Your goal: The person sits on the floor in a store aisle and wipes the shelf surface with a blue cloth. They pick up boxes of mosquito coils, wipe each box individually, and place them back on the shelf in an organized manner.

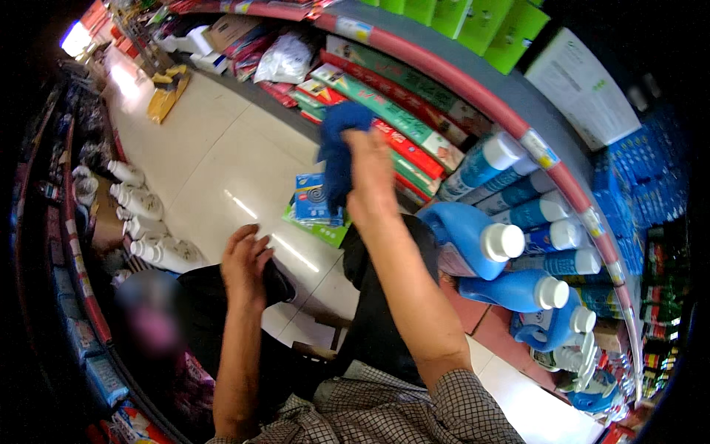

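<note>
My right hand grips a dark blue cloth, blurred as if in motion. The cloth hangs in front of a stack of long red and green boxes on the low shelf; whether it touches them I cannot tell. Below it on the floor lie flat blue packs with a spiral picture on top of a green box, partly hidden by the cloth and my knee. My left hand is raised above my left leg, fingers apart and holding nothing.
At right, large blue jugs with white caps stand before several aerosol cans. A red-edged shelf curves overhead. White bottles line the left side. Ahead on the tiled floor is a yellow object.
</note>
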Tool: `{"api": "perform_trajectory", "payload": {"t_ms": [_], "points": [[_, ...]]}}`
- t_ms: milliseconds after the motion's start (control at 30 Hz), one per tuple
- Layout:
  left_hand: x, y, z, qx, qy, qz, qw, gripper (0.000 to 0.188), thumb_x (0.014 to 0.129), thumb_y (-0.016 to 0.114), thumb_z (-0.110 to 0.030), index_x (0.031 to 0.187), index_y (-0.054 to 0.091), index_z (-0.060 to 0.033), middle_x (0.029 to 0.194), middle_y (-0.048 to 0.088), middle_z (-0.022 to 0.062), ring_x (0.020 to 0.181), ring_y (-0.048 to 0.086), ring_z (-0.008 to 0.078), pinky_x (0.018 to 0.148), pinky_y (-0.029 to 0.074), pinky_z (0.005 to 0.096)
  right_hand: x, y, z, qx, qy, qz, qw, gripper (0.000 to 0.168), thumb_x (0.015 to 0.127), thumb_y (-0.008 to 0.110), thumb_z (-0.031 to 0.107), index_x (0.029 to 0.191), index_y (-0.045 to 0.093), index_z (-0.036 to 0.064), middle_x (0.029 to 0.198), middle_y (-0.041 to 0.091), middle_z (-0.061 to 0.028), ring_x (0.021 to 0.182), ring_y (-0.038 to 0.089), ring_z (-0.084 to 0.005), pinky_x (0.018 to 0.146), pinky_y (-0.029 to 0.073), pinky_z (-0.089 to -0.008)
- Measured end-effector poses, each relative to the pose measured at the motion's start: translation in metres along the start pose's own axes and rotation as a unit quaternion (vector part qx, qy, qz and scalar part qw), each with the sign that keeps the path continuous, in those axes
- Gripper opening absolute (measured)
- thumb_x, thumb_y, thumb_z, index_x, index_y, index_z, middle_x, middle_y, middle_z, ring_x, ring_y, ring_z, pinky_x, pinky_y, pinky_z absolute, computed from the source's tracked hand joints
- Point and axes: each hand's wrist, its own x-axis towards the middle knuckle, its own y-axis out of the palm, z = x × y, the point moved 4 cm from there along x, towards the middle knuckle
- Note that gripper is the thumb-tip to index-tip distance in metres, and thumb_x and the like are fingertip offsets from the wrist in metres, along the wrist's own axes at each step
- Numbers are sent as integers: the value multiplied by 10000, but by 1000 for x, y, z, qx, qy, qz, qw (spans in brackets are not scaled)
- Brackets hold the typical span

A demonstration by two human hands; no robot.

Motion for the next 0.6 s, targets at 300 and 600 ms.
{"api": "perform_trajectory", "payload": {"t_ms": [300,600], "points": [[108,20,180,40,-235,-120,964,463,920,661,-241,1286,559,23,1250,578,175,1185,559,335,970,516,452,1,-14,35,107,-4,-53,993,282,917,559,142,1175,653,75,1107,680,-42,1000,654,-182,900,517,-328],[201,51,269,-59,-329,-42,942,538,854,765,-332,1249,555,-35,1198,586,122,1030,602,286,813,511,431,-3,2,15,136,99,-14,986,180,936,600,161,1096,673,119,948,659,12,821,606,-107,755,507,-288]]}}
